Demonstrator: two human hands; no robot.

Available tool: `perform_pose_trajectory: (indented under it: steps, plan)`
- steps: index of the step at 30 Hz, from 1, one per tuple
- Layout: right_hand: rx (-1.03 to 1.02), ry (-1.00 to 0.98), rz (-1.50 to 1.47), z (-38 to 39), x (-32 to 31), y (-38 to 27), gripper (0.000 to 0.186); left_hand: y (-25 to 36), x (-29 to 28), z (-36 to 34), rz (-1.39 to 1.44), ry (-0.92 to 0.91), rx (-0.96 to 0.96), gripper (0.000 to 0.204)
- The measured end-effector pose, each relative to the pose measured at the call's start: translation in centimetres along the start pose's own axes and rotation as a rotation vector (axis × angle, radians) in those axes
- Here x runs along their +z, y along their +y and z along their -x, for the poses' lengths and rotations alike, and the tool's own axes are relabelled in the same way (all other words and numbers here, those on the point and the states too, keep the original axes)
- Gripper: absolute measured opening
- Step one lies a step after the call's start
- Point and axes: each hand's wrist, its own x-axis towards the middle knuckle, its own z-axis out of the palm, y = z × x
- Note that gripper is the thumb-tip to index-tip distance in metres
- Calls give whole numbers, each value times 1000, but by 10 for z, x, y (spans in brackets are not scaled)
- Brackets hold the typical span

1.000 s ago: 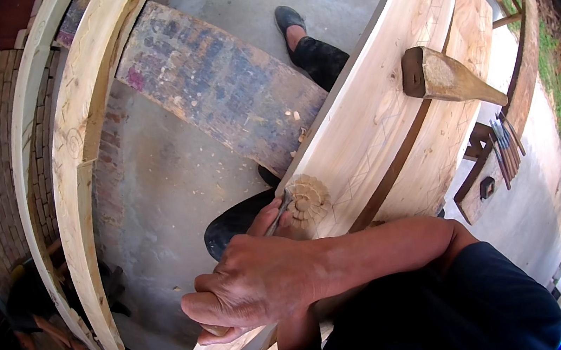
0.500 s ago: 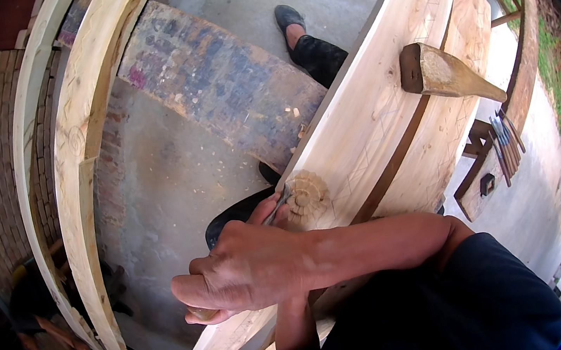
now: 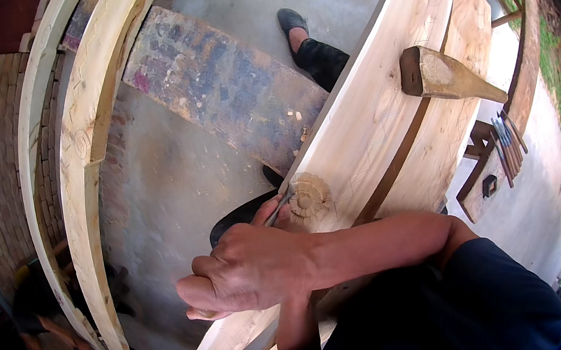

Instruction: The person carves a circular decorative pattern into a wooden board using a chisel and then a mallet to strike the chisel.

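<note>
My right forearm crosses in front of me to the left, and my right hand is closed in a fist around the handle of a carving gouge. The gouge's metal blade slants up toward a round flower-like carving near the plank's edge, its tip at the carving's left rim. Beneath the right wrist comes my left forearm; my left hand has its fingers on the blade beside the carving. Most of that hand is hidden by the right one. The pale wooden plank bears faint pencil lines.
A wooden mallet lies across the planks at the right. Several chisels and a small black box rest on a low bench. Curved timbers stand left, near a paint-stained board. Another person's arm shows lower left.
The whole view has shifted slightly, moving the left timbers a little rightward. Both hands keep their hold on the gouge, with its tip still at the carving's left rim.
</note>
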Motion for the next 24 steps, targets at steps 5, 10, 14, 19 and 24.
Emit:
perform_pose_trajectory:
  steps: [5,10,14,19,24]
  plan:
    - [-238,-22,285,31,-21,-49,26,36,-18,15,-306,-157,163,21]
    - [-93,103,-30,39,-47,-45,38,46,-9,13,-561,-84,255,18]
    - [29,264,-584,46,-101,-17,64,28,1,2,-452,-156,489,25]
    - [124,349,-701,49,-114,-10,79,34,7,-7,-533,-221,549,30]
    - [100,367,-647,48,-109,-8,77,28,10,-7,-558,-183,566,31]
